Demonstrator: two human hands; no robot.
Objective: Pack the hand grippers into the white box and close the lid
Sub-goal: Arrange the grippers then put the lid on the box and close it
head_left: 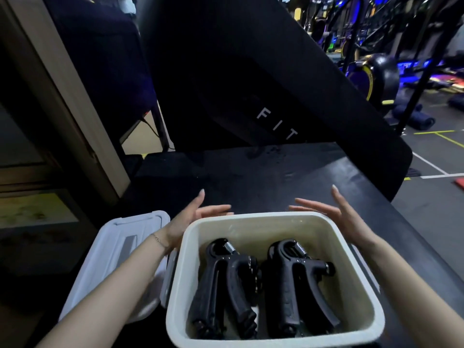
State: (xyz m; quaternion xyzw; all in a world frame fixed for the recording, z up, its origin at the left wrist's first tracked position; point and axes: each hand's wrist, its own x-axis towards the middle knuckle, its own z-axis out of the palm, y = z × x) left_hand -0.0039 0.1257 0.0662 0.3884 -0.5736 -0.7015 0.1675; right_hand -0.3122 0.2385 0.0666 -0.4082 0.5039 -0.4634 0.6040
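The white box (351,259) stands open on a dark table, near the front edge. Two black hand grippers lie side by side inside it, one on the left (223,287) and one on the right (296,282). The white lid (118,252) lies flat on the table to the left of the box, partly under my left forearm. My left hand (193,217) hovers at the box's far left corner, fingers spread, holding nothing. My right hand (334,214) hovers at the far right corner, fingers apart, also holding nothing.
The dark table (276,177) stretches beyond the box. A large black padded panel with white letters (251,84) leans behind it. Gym machines (376,71) and a floor with marked lines lie at the right. A pale door frame (62,109) stands at the left.
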